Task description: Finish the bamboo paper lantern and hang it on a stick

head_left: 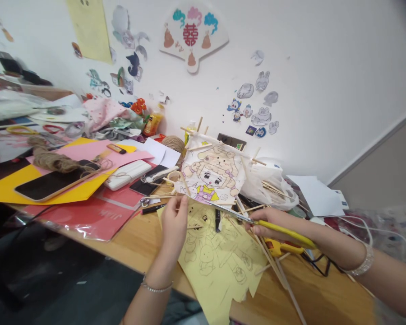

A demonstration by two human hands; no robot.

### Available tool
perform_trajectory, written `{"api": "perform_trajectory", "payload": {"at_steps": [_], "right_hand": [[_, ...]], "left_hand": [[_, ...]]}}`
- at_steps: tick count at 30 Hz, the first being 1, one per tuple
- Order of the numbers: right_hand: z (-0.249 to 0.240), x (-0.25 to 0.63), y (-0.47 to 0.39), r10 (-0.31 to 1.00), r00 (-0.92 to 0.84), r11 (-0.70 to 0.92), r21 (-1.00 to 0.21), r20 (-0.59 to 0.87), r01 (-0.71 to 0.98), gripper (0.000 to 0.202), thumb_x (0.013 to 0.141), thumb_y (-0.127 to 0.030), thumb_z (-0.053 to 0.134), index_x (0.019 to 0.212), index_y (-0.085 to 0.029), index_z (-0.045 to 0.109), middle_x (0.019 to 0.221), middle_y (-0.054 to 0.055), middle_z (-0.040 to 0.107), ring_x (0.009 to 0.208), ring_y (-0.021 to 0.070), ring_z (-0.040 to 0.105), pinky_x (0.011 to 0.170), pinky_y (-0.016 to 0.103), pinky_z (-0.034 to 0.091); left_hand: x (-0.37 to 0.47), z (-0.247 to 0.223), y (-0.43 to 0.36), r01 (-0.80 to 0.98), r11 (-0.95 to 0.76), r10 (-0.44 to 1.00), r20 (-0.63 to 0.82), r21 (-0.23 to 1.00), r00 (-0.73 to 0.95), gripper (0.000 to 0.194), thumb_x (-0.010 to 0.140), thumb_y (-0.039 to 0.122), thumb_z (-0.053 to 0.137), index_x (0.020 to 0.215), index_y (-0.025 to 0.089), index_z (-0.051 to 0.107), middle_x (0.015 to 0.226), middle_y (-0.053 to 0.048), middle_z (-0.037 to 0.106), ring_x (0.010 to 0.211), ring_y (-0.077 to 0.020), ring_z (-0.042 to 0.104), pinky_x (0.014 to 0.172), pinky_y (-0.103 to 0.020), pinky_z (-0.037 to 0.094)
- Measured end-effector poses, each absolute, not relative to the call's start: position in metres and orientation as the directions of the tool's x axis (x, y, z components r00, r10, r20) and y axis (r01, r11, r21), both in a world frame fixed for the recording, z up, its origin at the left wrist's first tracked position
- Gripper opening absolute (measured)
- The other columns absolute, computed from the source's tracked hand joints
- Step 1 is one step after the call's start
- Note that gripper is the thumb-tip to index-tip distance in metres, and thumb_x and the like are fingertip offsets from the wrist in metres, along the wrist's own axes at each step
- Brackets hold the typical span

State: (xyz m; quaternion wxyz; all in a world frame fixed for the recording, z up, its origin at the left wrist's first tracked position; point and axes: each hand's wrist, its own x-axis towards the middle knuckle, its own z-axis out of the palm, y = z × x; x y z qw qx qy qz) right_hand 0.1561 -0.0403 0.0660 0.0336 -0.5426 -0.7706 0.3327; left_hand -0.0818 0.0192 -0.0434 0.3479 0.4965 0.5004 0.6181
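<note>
A white sheet with a coloured cartoon figure (211, 174) stands tilted up in the middle, with thin wooden sticks around its edges. My left hand (175, 219) pinches the lower left edge of this sheet, fingers closed. In my right hand (269, 221) is a pair of scissors with yellow handles (287, 231). The metal blades point left and lie along the sheet's lower edge; whether they touch it I cannot tell. Under both hands lies a yellow paper (216, 266) with line drawings. A black marker (218, 220) rests on it.
A yellow glue gun (282, 248) and loose sticks (274, 262) lie under my right arm. To the left are a phone (50, 180), twine (50, 155), a white power bank (128, 174) and a red folder (98, 214). A plastic bag (269, 178) sits behind. The table's front edge is near my left forearm.
</note>
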Motion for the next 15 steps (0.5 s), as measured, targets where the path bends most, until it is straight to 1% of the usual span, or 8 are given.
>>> {"api": "perform_trajectory", "payload": {"at_steps": [2, 3, 5, 6, 8, 9, 12, 15], "right_hand": [[0.068, 0.156, -0.040, 0.858, -0.418, 0.198, -0.559, -0.299, 0.806, 0.066, 0.073, -0.074, 0.043, 0.089, -0.014, 0.065, 0.070, 0.002, 0.055, 0.063, 0.0148, 0.047, 0.057, 0.024, 0.038], [0.068, 0.156, -0.040, 0.856, -0.423, 0.201, -0.561, -0.299, 0.803, 0.067, 0.074, -0.074, 0.043, 0.090, -0.013, 0.065, 0.070, 0.002, 0.055, 0.063, 0.0149, 0.046, 0.057, 0.025, 0.038], [0.068, 0.158, -0.040, 0.853, -0.423, 0.203, -0.553, -0.306, 0.808, 0.068, 0.075, -0.074, 0.041, 0.092, -0.013, 0.065, 0.070, 0.002, 0.054, 0.062, 0.0147, 0.046, 0.057, 0.025, 0.038], [0.067, 0.160, -0.039, 0.852, -0.421, 0.202, -0.546, -0.311, 0.813, 0.069, 0.075, -0.074, 0.040, 0.093, -0.012, 0.065, 0.070, 0.002, 0.054, 0.061, 0.0145, 0.045, 0.056, 0.025, 0.037], [0.064, 0.162, -0.037, 0.856, -0.410, 0.200, -0.530, -0.314, 0.824, 0.068, 0.077, -0.072, 0.039, 0.095, -0.013, 0.065, 0.070, 0.003, 0.055, 0.060, 0.0143, 0.046, 0.056, 0.024, 0.037], [0.062, 0.163, -0.036, 0.860, -0.405, 0.201, -0.522, -0.311, 0.829, 0.066, 0.077, -0.072, 0.039, 0.095, -0.014, 0.066, 0.070, 0.003, 0.056, 0.061, 0.0144, 0.046, 0.056, 0.024, 0.038], [0.056, 0.166, -0.032, 0.867, -0.403, 0.215, -0.511, -0.292, 0.832, 0.061, 0.077, -0.069, 0.043, 0.093, -0.015, 0.066, 0.071, 0.003, 0.057, 0.063, 0.0151, 0.048, 0.057, 0.023, 0.040], [0.050, 0.166, -0.029, 0.860, -0.421, 0.229, -0.518, -0.289, 0.824, 0.062, 0.077, -0.070, 0.042, 0.094, -0.014, 0.065, 0.072, 0.003, 0.056, 0.064, 0.0147, 0.047, 0.058, 0.023, 0.040]], "left_hand": [[-0.090, -0.044, 0.023, 0.217, -0.277, 0.859, 0.342, 0.936, -0.380, 0.026, 0.081, 0.045, 0.050, 0.087, 0.019, 0.052, 0.081, -0.003, 0.056, 0.074, -0.0181, 0.053, 0.066, -0.029, 0.042], [-0.094, -0.045, 0.026, 0.295, -0.283, 0.836, 0.385, 0.913, -0.390, 0.028, 0.080, 0.043, 0.052, 0.094, 0.019, 0.052, 0.091, -0.006, 0.057, 0.082, -0.0204, 0.054, 0.069, -0.031, 0.043], [-0.099, -0.045, 0.034, 0.424, -0.315, 0.843, 0.455, 0.849, -0.285, 0.035, 0.077, 0.040, 0.055, 0.103, 0.018, 0.052, 0.105, -0.012, 0.057, 0.095, -0.0255, 0.054, 0.076, -0.035, 0.044], [-0.101, -0.044, 0.038, 0.461, -0.339, 0.861, 0.468, 0.820, -0.200, 0.034, 0.077, 0.038, 0.055, 0.103, 0.017, 0.054, 0.105, -0.013, 0.059, 0.097, -0.0270, 0.054, 0.077, -0.037, 0.044], [-0.101, -0.042, 0.044, 0.479, -0.368, 0.887, 0.456, 0.797, -0.078, 0.024, 0.078, 0.035, 0.050, 0.094, 0.017, 0.057, 0.096, -0.013, 0.064, 0.091, -0.0271, 0.058, 0.076, -0.037, 0.044], [-0.101, -0.041, 0.046, 0.475, -0.361, 0.896, 0.440, 0.802, -0.063, 0.021, 0.080, 0.034, 0.047, 0.088, 0.018, 0.058, 0.089, -0.011, 0.066, 0.085, -0.0263, 0.059, 0.074, -0.036, 0.044], [-0.099, -0.040, 0.047, 0.460, -0.298, 0.921, 0.379, 0.837, -0.093, 0.023, 0.082, 0.031, 0.038, 0.074, 0.020, 0.056, 0.071, -0.008, 0.067, 0.067, -0.0231, 0.060, 0.063, -0.032, 0.043], [-0.099, -0.042, 0.044, 0.451, -0.293, 0.924, 0.371, 0.843, -0.094, 0.024, 0.082, 0.031, 0.037, 0.071, 0.020, 0.055, 0.062, -0.006, 0.066, 0.058, -0.0211, 0.059, 0.058, -0.029, 0.041]]}}
